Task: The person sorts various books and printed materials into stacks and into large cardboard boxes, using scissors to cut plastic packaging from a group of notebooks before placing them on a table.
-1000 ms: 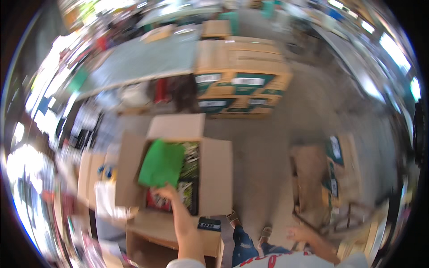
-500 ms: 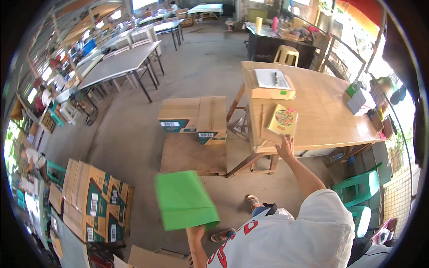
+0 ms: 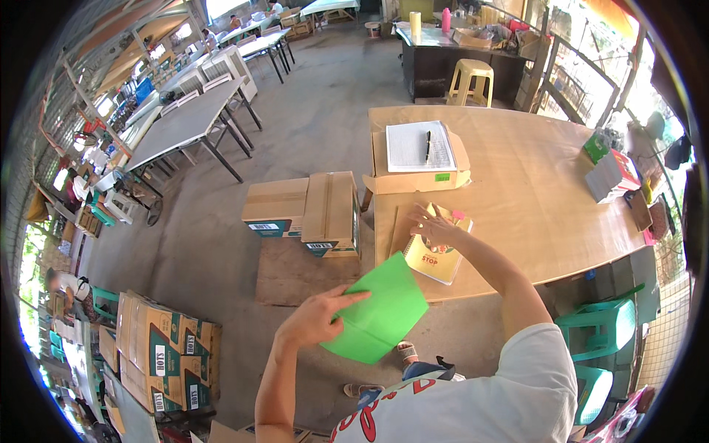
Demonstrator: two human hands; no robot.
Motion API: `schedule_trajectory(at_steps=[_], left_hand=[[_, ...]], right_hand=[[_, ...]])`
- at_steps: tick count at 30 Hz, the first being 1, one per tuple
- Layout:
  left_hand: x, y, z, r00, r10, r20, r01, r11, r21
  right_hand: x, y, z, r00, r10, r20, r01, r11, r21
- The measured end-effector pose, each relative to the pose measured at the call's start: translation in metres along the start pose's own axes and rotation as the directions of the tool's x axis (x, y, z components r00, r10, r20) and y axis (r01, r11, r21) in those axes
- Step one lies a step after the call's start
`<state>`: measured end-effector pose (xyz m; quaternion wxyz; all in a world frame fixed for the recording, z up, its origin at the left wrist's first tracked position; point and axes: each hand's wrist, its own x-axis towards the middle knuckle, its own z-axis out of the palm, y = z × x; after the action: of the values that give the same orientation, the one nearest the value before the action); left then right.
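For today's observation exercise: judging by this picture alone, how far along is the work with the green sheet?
Done: a yellow booklet lies on the wooden table. In hand: the left hand holds the green sheet in the air; the right hand presses the booklet. Left: the sheet has not reached the table.

— Which packages are seen on the floor?
— Two brown cartons with white and teal labels are set side by side left of the surface; printed cartons are stacked at near left.
— And on the surface?
— An open brown box bearing a small green label is placed at its far left.
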<state>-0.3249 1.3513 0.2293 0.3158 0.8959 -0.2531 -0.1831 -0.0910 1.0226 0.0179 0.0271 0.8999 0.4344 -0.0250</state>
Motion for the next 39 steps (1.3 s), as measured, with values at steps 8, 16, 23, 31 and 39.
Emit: schedule_trajectory(at_steps=[8, 16, 23, 31, 39], left_hand=[[0.104, -0.06, 0.084, 0.878, -0.209, -0.43, 0.019, 0.914, -0.406], [0.227, -0.081, 0.285, 0.587, -0.308, -0.749, 0.064, 0.94, -0.336], [0.109, -0.082, 0.267, 0.945, -0.123, -0.304, -0.11, 0.756, -0.645], [-0.179, -0.202, 0.292, 0.484, -0.629, -0.608, 0.102, 0.731, -0.675], [-0.517, -0.218, 0.327, -0.294, -0.83, -0.475, -0.031, 0.505, -0.863]], right_hand=[[-0.123, 0.09, -0.079, 0.877, 0.43, -0.213, -0.345, 0.874, 0.343], [-0.165, 0.03, -0.096, 0.276, 0.937, -0.215, 0.437, 0.077, 0.896], [-0.115, -0.026, 0.065, 0.246, 0.968, 0.055, -0.931, 0.22, 0.293], [0.074, -0.261, -0.001, 0.603, 0.453, -0.657, -0.196, 0.882, 0.428], [0.214, -0.721, -0.054, 0.514, -0.844, 0.154, 0.69, 0.513, 0.51]])
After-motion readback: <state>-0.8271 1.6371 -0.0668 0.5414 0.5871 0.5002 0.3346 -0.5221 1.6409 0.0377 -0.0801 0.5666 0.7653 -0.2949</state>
